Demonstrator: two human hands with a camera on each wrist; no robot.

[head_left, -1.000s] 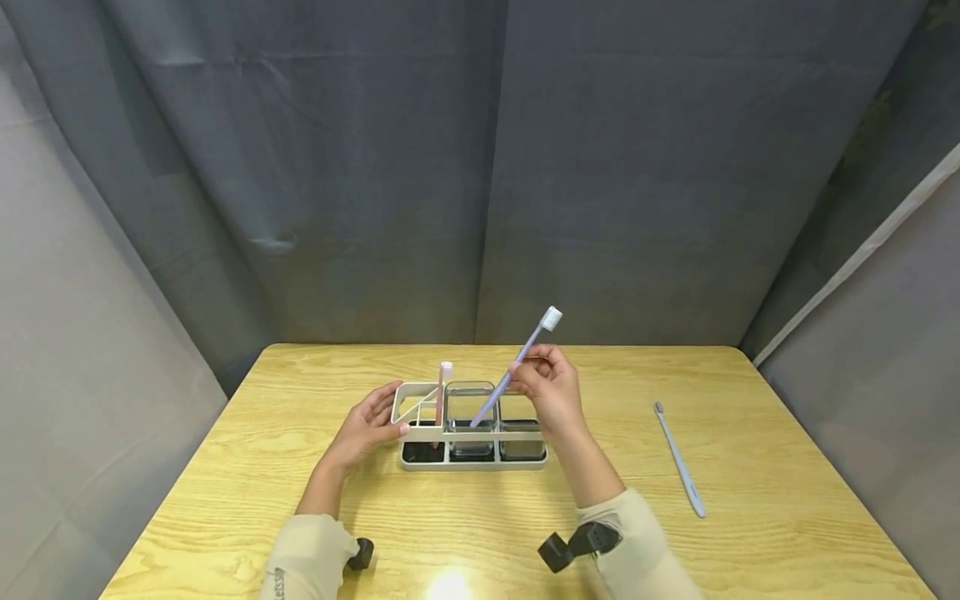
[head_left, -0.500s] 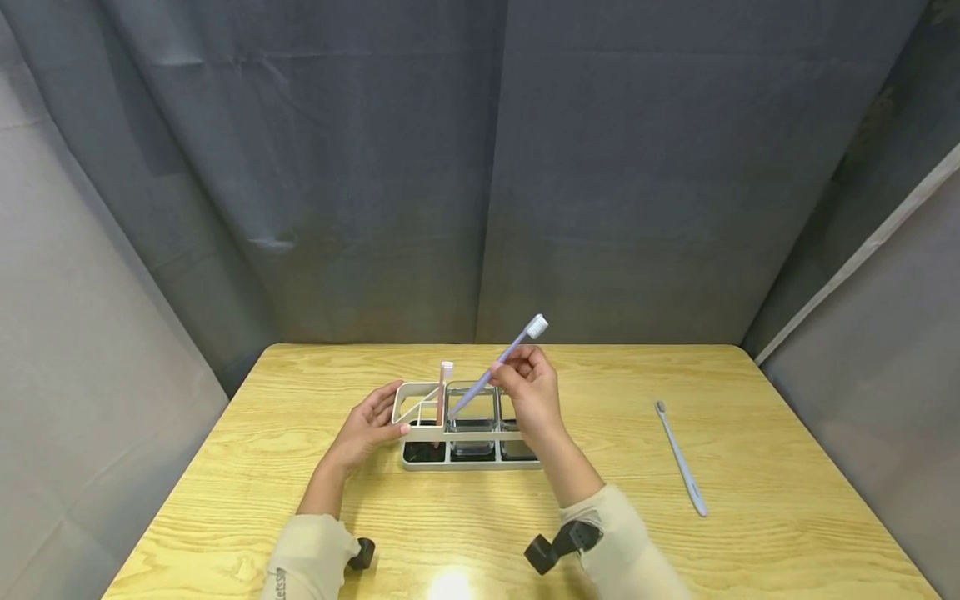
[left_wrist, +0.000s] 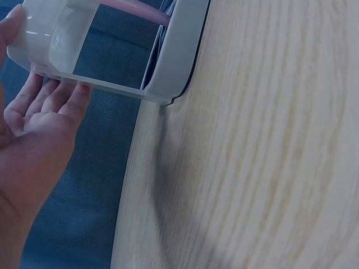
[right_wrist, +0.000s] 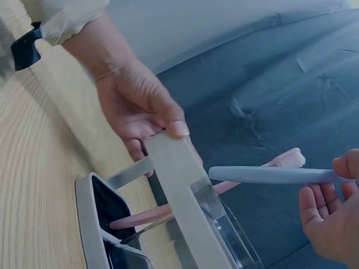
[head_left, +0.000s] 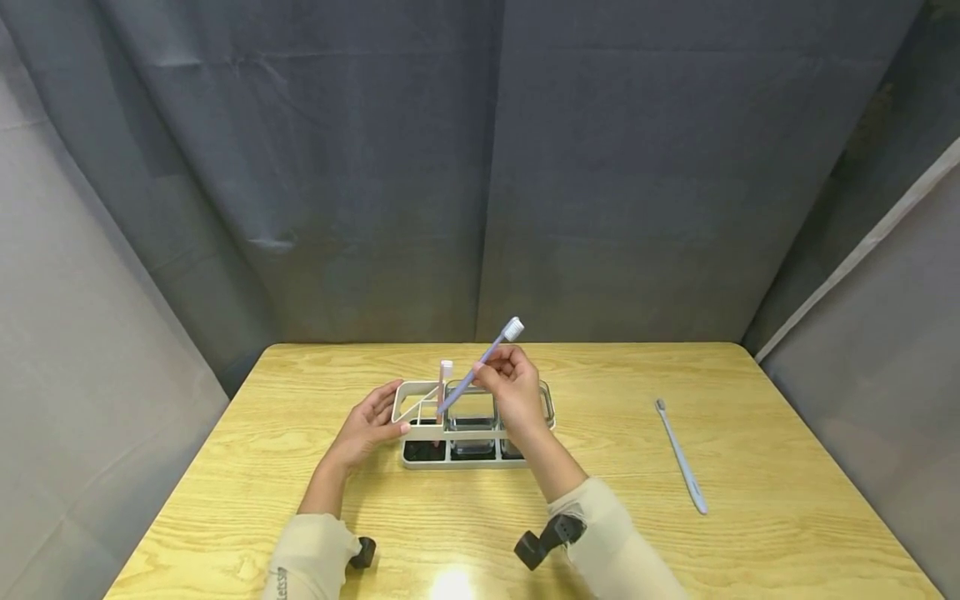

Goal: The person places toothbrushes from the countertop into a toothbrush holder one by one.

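A pale toothbrush holder (head_left: 480, 435) stands on the table, with an open frame above a dark-lined base. My left hand (head_left: 367, 429) grips its left end, thumb on the front of the upper frame and fingers behind. In the left section leans a pink toothbrush (head_left: 440, 392), bristles up. My right hand (head_left: 517, 396) pinches a purple toothbrush (head_left: 459, 388), tilted with its white bristles up and right. Its handle end (right_wrist: 221, 173) hovers just above the holder's upper frame, close to the pink toothbrush. The right hand partly hides the holder's right section.
Clear cups (head_left: 472, 446) sit in the holder's middle and right sections. A light blue toothbrush (head_left: 681, 458) lies on the wooden table (head_left: 780, 467) at right. Grey curtains (head_left: 615, 167) hang behind and at both sides.
My right hand has moved left with the purple toothbrush, carrying its handle end from over the middle section to the left section's edge. The left hand has kept its place.
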